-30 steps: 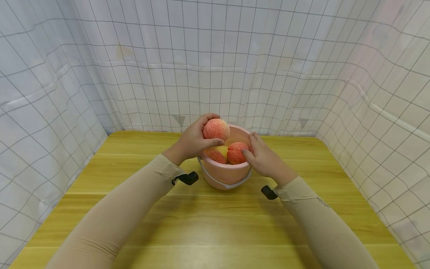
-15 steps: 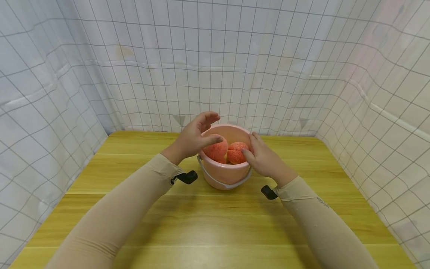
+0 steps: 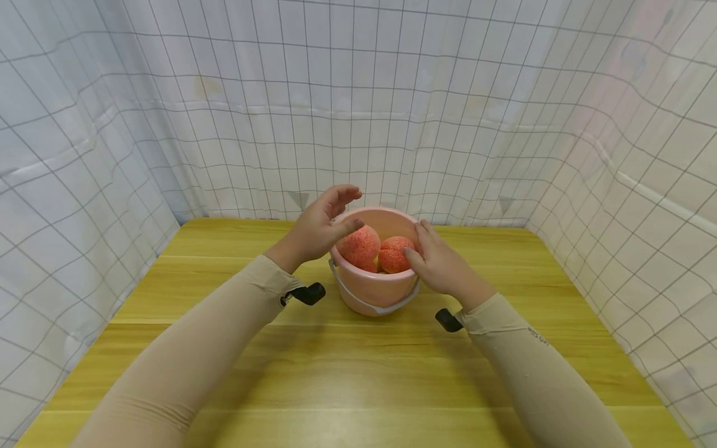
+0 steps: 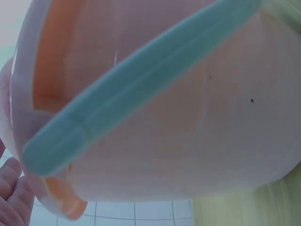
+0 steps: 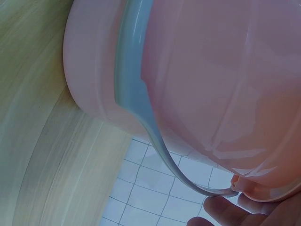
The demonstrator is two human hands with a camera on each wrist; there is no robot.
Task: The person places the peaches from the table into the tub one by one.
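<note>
A pink bucket (image 3: 371,287) with a grey handle (image 3: 381,309) stands upright on the table, the handle hanging down its front. Inside it lie a speckled pink-red peach (image 3: 361,242) at the left and a redder, creased peach (image 3: 395,256) at the right. Another peach beneath the left one is mostly hidden. My left hand (image 3: 315,227) is over the bucket's left rim, fingers spread from the thumb, holding nothing. My right hand (image 3: 448,267) grips the right rim, thumb over the inside; its fingers (image 5: 225,210) show outside the rim in the right wrist view.
The wooden table (image 3: 347,379) reaches back to a white grid-patterned curtain (image 3: 358,124), which also runs along both sides. A black wrist mount (image 3: 309,294) sits under the left wrist, and another black mount (image 3: 448,320) under the right.
My left hand let go of a peach, which dropped into the bucket's left side over the others. The hand then drew slightly left and up. My right hand stays on the rim.
</note>
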